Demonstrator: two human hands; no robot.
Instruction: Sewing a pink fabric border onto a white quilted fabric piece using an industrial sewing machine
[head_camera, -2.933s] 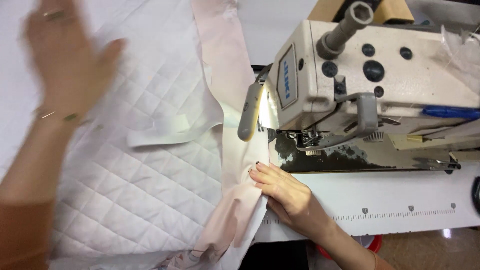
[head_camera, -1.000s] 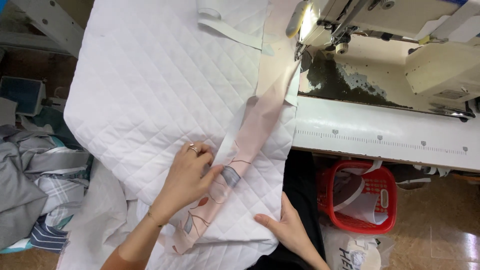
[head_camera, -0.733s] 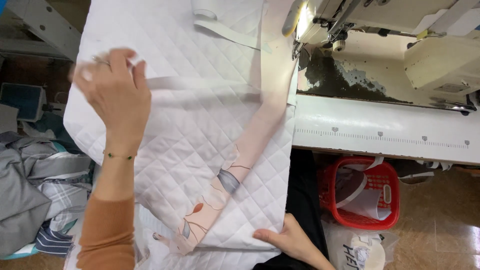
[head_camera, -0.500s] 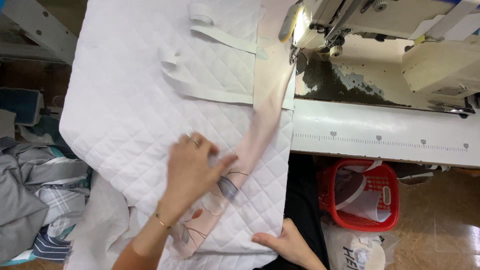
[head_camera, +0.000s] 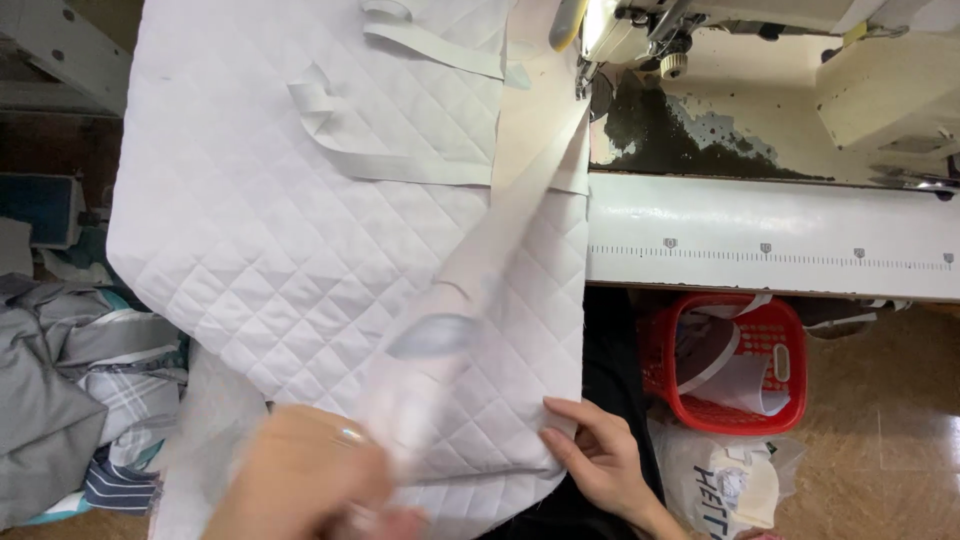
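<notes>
Two hands on quilt (head_camera: 300, 250): left hand (head_camera: 300, 480) blurred at 7 o'clock, grip unclear; right hand (head_camera: 600, 460) pinches hem; pink strip (head_camera: 520, 190) partly under sewing machine (head_camera: 700, 30), I judge.

You've got a white table (head_camera: 760, 235) w/ a ruler strip along its front edge, worn dark patch behind it. Sewing machine (head_camera: 880, 90) sits top right, its lamp (head_camera: 600, 25) lit bright. Below the table: red basket (head_camera: 735, 365) on brown glossy floor (head_camera: 880, 440), plastic bag (head_camera: 735, 480) just beside it. To your left, a pile of grey and plaid cloth (head_camera: 80, 390).
</notes>
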